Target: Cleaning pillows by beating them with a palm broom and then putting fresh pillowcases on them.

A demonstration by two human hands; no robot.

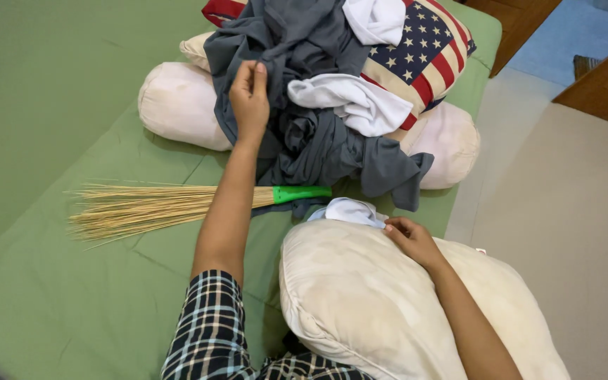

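Currently pinching a fold of the grey garment [304, 134] with the left hand [249, 95], thumb and fingers closed tight on the cloth, high on the heap. Resting the right hand [409, 239] on the big cream pillow [360, 302], fingers curled at the edge of a pale blue cloth [350, 210]. Cannot tell whether gripping that cloth or only touching it.

Location check on the grey garment: draped over the flag-print pillow [434, 53] and the white bolster [177, 105] at the far end of the green bed [51, 281]. Tangled with a white garment [360, 104] lying across its folds.

For a clean pull, judging from the tangle:
- Lift up and toward the body, not sideways. Avoids dragging the white garment along.
- Take more cloth than a fingertip pinch. Looks like a thin grip on a heavy, knotted mass.
- Pull slowly until clear of the white garment.
- Hold the forearm above the straw broom [170, 204], lying on the bed directly beneath, green handle just beside the garment's hanging corner. Easy to snag.
- Press the cream pillow down with the right hand, given its place near the bed edge by the floor [564, 211].
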